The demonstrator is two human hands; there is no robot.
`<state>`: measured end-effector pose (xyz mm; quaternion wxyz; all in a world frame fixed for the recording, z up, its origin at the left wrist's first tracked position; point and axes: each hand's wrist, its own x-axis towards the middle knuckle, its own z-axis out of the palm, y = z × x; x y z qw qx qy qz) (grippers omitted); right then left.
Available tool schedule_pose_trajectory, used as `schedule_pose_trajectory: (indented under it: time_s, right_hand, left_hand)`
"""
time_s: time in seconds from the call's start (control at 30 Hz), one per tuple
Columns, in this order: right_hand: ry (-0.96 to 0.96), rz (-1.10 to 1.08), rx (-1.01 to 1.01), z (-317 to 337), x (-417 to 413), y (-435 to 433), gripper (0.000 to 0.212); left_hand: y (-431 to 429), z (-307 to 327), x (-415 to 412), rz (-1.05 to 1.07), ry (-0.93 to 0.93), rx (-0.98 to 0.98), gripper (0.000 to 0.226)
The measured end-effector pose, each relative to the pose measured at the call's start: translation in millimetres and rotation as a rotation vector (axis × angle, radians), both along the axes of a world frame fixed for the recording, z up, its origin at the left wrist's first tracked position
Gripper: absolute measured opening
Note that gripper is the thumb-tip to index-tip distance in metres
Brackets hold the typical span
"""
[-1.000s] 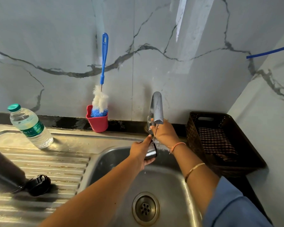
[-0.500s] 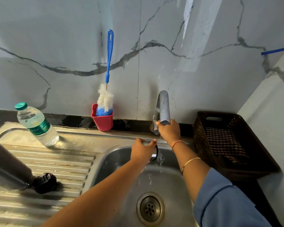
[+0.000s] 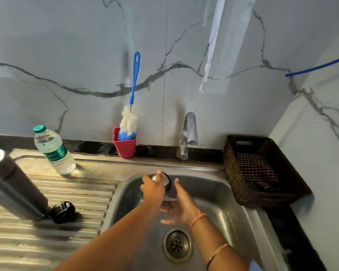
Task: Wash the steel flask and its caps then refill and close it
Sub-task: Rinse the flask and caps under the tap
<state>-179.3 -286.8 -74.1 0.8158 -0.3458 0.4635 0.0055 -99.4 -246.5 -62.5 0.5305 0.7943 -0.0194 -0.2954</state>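
My left hand [image 3: 152,187] grips a small steel cap [image 3: 165,181] with a dark rim over the sink basin [image 3: 219,194], below and left of the tap [image 3: 188,132]. Beside the cap, my right hand [image 3: 179,207] hangs over the basin with fingers spread, holding nothing. The dark steel flask [image 3: 14,188] stands tilted in view on the ribbed drainboard [image 3: 70,194] at the left. A black cap [image 3: 63,212] lies right beside its base. No water stream shows at the tap.
A clear water bottle [image 3: 54,151] with a green lid stands at the drainboard's back. A blue-handled bottle brush [image 3: 131,118] sits in a red cup [image 3: 124,146] against the marble wall. A brown basket [image 3: 260,171] with a checked cloth stands right of the sink. The drain [image 3: 177,244] lies below my hands.
My right hand has left the tap handle and dropped into the basin with fingers spread. My left hand still holds the steel cap, now lower and further from the spout.
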Motion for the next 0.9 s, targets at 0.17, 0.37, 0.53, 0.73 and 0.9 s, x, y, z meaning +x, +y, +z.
schedule_pose_trajectory:
  time_s: [0.17, 0.37, 0.53, 0.73, 0.9]
  right_hand:
    - [-0.248, -0.118, 0.055, 10.1, 12.4, 28.9, 0.036]
    - [-0.096, -0.083, -0.53, 50.2, 3.2, 6.2, 0.04]
    - [-0.357, -0.037, -0.537, 96.9, -23.7, -13.5, 0.036]
    - [0.188, 0.257, -0.863, 34.6, -33.6, 14.7, 0.046]
    - [0.248, 0.368, -0.986, 49.8, -25.8, 15.9, 0.04]
  left_hand:
    - [19.6, 0.7, -18.1, -0.029, -0.04, -0.075, 0.043]
    - [43.5, 26.8, -22.8, -0.214, 0.137, -0.362, 0.031]
    - [75.6, 23.3, -14.0, -0.096, 0.143, -0.43, 0.029]
    - [107.1, -0.3, -1.0, -0.256, -0.041, 0.027, 0.005]
    - [119.7, 12.2, 2.8, -0.607, -0.214, 0.339, 0.027]
